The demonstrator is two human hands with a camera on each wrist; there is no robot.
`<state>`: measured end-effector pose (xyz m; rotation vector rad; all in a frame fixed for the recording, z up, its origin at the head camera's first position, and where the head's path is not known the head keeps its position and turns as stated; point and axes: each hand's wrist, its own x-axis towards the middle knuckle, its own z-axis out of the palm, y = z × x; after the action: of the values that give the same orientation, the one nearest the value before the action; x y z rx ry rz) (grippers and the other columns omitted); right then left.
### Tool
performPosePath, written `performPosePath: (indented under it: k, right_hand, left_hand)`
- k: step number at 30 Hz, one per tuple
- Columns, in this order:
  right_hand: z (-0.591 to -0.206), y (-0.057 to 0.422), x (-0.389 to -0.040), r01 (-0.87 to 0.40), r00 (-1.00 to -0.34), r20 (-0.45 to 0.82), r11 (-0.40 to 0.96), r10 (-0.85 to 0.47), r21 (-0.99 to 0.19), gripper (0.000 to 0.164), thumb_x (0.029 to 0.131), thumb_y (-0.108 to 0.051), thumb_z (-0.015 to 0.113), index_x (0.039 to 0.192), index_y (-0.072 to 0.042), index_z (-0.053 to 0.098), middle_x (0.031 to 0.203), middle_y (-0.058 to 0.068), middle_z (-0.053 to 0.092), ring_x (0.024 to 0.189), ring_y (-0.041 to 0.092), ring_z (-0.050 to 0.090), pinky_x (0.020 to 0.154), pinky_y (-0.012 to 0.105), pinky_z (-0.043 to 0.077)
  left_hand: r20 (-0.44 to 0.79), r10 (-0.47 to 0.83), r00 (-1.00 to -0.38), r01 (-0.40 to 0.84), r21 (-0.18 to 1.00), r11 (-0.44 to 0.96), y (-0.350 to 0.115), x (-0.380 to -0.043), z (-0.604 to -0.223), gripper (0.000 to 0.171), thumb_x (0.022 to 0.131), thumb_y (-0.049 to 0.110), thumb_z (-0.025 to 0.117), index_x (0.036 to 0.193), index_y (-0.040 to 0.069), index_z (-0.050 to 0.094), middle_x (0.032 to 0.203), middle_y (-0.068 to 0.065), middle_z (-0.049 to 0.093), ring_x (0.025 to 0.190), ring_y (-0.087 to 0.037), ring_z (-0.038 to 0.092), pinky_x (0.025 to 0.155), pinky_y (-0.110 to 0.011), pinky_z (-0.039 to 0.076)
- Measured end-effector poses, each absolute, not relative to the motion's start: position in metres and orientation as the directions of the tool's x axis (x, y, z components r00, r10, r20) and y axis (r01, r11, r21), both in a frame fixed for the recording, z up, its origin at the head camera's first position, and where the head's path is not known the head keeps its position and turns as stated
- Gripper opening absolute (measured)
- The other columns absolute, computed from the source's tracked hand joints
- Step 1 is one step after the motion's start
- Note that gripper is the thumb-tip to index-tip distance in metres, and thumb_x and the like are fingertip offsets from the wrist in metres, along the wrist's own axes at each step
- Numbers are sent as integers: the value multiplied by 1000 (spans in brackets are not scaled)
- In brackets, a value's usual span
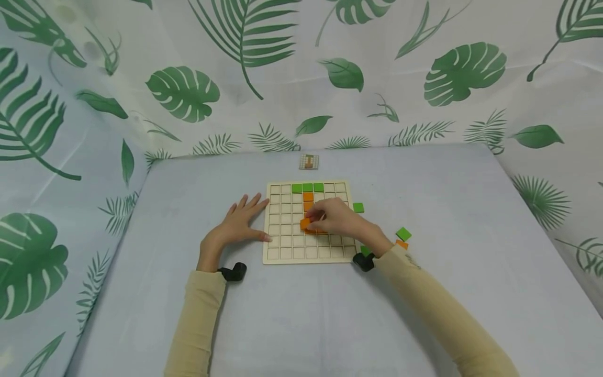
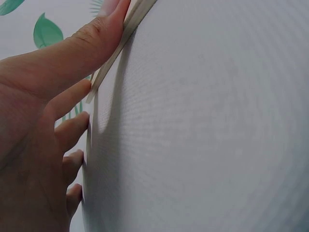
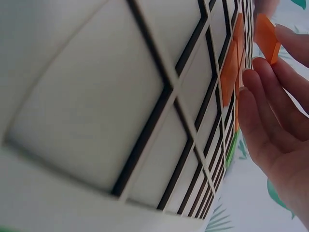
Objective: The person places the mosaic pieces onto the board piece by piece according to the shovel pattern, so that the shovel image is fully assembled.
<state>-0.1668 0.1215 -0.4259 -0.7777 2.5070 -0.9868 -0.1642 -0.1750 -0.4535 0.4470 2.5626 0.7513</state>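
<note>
A square wooden grid board [image 1: 282,255] lies on the table. Between thumb and fingertips, my right hand [image 1: 335,217] pinches an orange square tile [image 3: 266,36] above the middle of the board. In the right wrist view, other orange tiles [image 3: 231,72] sit in the grid near those fingers. Three green tiles [image 1: 308,187] form a row in the top cells, with an orange column [image 1: 308,197] running down from the middle one, partly hidden by the right hand. My left hand [image 1: 237,222], fingers spread, touches the board's left edge with thumb and fingertips.
Loose green tiles [image 1: 403,233] and an orange tile [image 1: 401,244] lie right of the board, some close to its edge. Behind the board is a small patterned card [image 1: 309,162]. Leaf-printed cloth [image 1: 346,73] stands around the table's back and sides.
</note>
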Motion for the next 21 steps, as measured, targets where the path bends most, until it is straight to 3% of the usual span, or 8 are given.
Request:
performPosePath:
  k: [21]
  right_hand:
    - [-429,95,-166,-402,-787,-163,695,-595,-597,25,91,-15,79,113,-3,76,106,7,76,93,17,68,86,32,59]
  left_hand:
    - [-314,417,-853,184,567,803,-177,-166,-456,108,83,46,84,166,20,21,174,-9,5,160,-36,-10,129,-57,-7]
